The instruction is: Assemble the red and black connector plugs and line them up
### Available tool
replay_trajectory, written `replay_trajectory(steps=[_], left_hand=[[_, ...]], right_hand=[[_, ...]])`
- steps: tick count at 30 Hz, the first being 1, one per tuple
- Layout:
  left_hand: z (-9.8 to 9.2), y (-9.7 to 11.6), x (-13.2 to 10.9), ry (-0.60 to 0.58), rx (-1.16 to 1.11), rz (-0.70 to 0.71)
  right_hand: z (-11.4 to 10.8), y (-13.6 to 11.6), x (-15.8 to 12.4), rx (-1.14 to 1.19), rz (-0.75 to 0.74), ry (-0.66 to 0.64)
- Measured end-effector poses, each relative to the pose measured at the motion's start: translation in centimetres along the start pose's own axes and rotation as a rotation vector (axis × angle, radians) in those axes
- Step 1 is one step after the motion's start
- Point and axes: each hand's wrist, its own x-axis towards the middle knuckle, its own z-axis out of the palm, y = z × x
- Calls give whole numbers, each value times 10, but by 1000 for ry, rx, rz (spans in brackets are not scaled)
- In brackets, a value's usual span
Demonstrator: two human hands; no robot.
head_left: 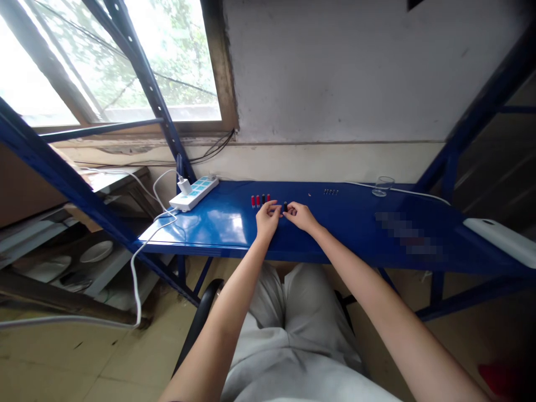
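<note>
My right hand (298,214) is closed, its thumb and fingertips pinching a small black cylinder (285,206) held upright just above or on the blue table (218,223). Close beside it, my left hand (268,216) has its thumb and fingers bent together in a pinch. Whatever lies between those left fingertips is too small to make out. Behind the left hand stands a short row of small cylinders: red ones (253,201) and a black one (263,199). The left fingers partly cover the row's lower right part.
Several tiny metal pieces (330,192) lie in a row at the back. A clear glass (382,187) and a white cable stand behind right. At the left sits a power strip (194,193) with a plug. A white device (500,240) rests at the right edge.
</note>
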Motion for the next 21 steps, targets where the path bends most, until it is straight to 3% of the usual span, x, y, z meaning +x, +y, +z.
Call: replay_trajectory(steps=[4, 7, 13, 21], left_hand=[[-7, -5, 7, 264, -71, -94], [-10, -2, 8, 371, -121, -147], [-11, 6, 7, 441, -143, -209], [-10, 8, 10, 516, -299, -262]], right_hand=[[13, 7, 22, 12, 169, 30], [24, 11, 39, -91, 221, 5], [41, 7, 58, -306, 258, -82], [44, -6, 62, -432, 336, -127]])
